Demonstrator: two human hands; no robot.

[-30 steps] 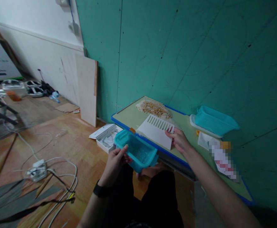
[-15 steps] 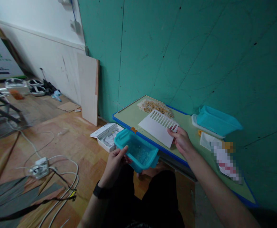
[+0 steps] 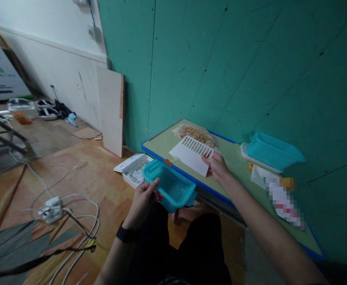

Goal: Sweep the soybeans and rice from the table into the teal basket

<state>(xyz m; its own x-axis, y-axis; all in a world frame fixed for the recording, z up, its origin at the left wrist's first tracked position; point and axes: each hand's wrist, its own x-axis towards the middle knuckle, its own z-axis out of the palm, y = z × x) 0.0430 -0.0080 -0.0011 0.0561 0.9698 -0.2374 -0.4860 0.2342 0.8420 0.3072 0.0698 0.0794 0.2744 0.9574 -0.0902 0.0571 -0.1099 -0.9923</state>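
Note:
My left hand (image 3: 146, 194) grips the near rim of a turquoise plastic tub (image 3: 176, 189), thumb on top, close under the table's front edge. A little whitish material lies on the tub's bottom. My right hand (image 3: 216, 165) is closed on the right end of a white slotted scraper (image 3: 189, 158), a flat plate with a row of slots along its far side. It is over the pale green tabletop (image 3: 158, 141) near the front edge. Just beyond the slots lies a pile of tan grains (image 3: 195, 133) mixed with whitish powder or finer grain.
To the right stand a second turquoise tub (image 3: 273, 152) on a white lid and a partly blurred packet (image 3: 285, 204). An opened white box (image 3: 134, 170) sits left of the table. Cables and a power strip (image 3: 51, 209) lie on the floor. A green wall backs the table.
My right hand and the scraper have moved left and slightly away from me along the tabletop. The tub in my left hand has shifted slightly left and up.

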